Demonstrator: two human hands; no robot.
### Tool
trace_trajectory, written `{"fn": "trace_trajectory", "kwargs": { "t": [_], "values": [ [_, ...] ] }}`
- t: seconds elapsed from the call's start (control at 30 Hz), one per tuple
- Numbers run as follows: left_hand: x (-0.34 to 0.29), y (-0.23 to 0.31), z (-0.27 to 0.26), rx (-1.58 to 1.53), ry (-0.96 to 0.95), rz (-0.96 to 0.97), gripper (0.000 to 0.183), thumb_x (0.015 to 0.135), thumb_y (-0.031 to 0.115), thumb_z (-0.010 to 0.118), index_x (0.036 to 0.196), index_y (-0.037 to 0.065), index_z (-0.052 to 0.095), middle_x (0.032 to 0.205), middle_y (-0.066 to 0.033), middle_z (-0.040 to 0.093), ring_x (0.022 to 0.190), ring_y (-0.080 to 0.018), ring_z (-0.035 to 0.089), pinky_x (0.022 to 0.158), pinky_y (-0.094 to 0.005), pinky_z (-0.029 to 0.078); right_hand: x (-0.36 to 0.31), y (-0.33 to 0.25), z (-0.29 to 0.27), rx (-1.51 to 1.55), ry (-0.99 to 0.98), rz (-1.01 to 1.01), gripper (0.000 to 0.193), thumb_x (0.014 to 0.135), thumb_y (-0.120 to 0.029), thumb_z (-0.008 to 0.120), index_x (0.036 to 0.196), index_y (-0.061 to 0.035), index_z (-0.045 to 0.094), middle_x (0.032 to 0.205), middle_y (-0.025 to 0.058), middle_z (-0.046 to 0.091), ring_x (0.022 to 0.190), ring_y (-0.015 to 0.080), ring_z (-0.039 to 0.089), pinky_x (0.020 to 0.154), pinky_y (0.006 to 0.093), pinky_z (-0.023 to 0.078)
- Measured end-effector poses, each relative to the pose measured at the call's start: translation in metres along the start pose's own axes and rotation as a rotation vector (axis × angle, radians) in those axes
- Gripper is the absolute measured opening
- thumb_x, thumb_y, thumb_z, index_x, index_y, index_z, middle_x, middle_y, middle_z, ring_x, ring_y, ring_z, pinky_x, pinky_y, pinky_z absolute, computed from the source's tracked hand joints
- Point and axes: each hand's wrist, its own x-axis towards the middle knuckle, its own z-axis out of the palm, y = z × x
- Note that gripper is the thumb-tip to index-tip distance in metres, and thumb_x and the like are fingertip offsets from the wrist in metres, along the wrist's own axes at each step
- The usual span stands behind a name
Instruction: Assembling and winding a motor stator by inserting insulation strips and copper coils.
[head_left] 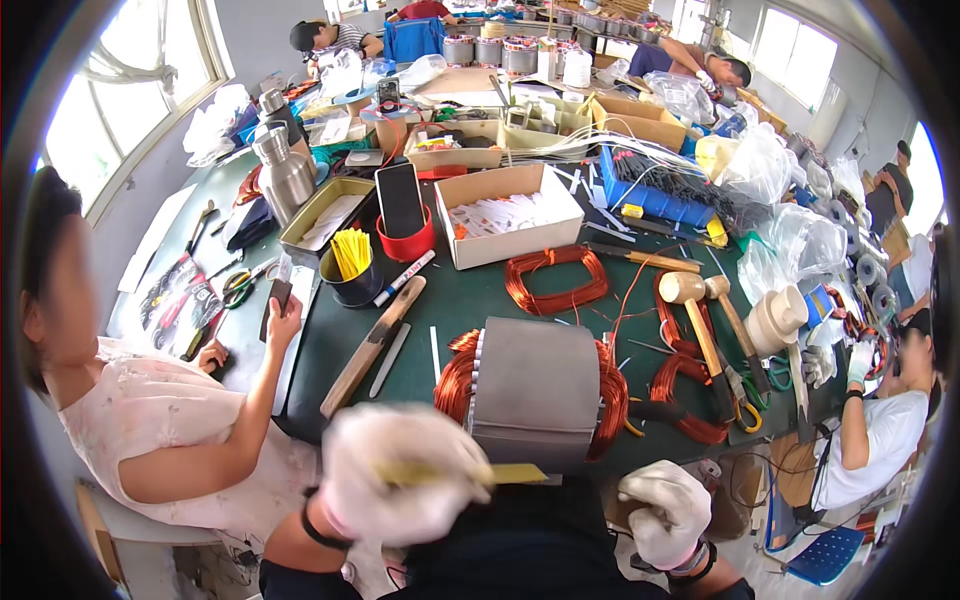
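Note:
My left hand (405,470), in a white glove and smeared by motion, is closed around a thin yellow strip (520,474) whose end sticks out to the right. Just beyond it a motor stator (535,385) lies on the green table, a grey cylinder with copper windings bulging at both ends. My right hand (665,512), gloved too, hovers by the table's front edge with its fingers curled in; whether they hold anything is hidden. It is apart from the stator. Left of the stator are a wooden stick (373,347) and a flat pale strip (390,360).
Copper coils (556,281) lie behind the stator and to its right, beside mallets (700,335) and yellow-handled scissors (747,415). Farther back stand a white box (510,215) of paper slips, a phone (400,200) and a dark cup (350,270). Co-workers sit close at left and right.

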Motion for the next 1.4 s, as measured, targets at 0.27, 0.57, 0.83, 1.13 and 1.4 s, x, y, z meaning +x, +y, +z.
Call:
{"fn": "trace_trajectory", "kwargs": {
  "t": [0.27, 0.57, 0.83, 1.13, 1.4],
  "values": [
    [-0.018, -0.033, 0.022, 0.231, -0.213, 0.277, 0.024, 0.074, 0.001, 0.083, 0.096, 0.008, 0.075, 0.098, -0.0078, 0.078, 0.075, -0.0248, 0.074, 0.063, -0.0337, 0.06, 0.015, -0.018, 0.011, 0.486, -0.208, 0.462, 0.016, 0.086, 0.011, 0.062, 0.098, 0.0039, 0.07, 0.084, 0.0134, 0.073, 0.064, 0.0144, 0.069, 0.058, 0.0256, 0.053],
    [-0.03, -0.036, 0.0, 0.337, -0.336, 0.206, 0.027, 0.077, 0.007, 0.083, 0.102, 0.012, 0.075, 0.099, -0.0069, 0.076, 0.074, -0.0242, 0.073, 0.062, -0.0332, 0.058, 0.024, -0.016, 0.017, 0.314, -0.216, 0.307, 0.021, 0.072, 0.014, 0.062, 0.087, 0.001, 0.069, 0.077, 0.0143, 0.071, 0.061, 0.0219, 0.069, 0.058, 0.031, 0.056],
    [-0.072, -0.057, -0.043, 0.166, -0.083, -0.059, 0.014, 0.083, 0.01, 0.077, 0.097, 0.008, 0.077, 0.076, -0.0052, 0.068, 0.068, -0.0232, 0.069, 0.06, -0.0345, 0.056, 0.046, -0.009, 0.007, -0.302, -0.324, -0.161, 0.008, 0.088, 0.001, 0.058, 0.088, 0.0001, 0.066, 0.084, 0.0144, 0.07, 0.071, 0.0236, 0.07, 0.066, 0.0351, 0.057],
    [-0.037, -0.123, -0.072, 0.557, 0.085, -0.306, 0.005, 0.088, 0.006, 0.071, 0.092, 0.002, 0.069, 0.079, -0.013, 0.065, 0.072, -0.0314, 0.067, 0.066, -0.0386, 0.053, 0.038, 0.088, -0.021, -0.432, -0.39, 0.365, 0.026, 0.086, -0.011, 0.073, 0.108, 0.0036, 0.07, 0.104, 0.0191, 0.074, 0.103, 0.0285, 0.072, 0.093, 0.0362, 0.054],
    [-0.021, -0.137, -0.065, 0.55, 0.063, -0.264, 0.007, 0.088, 0.008, 0.072, 0.092, 0.003, 0.07, 0.079, -0.0127, 0.066, 0.069, -0.033, 0.068, 0.063, -0.0391, 0.053, 0.046, 0.091, -0.026, 0.052, -0.011, 0.852, 0.029, 0.082, -0.009, 0.079, 0.108, 0.0018, 0.072, 0.102, 0.0161, 0.076, 0.098, 0.0258, 0.074, 0.088, 0.0348, 0.056]
  ]
}}
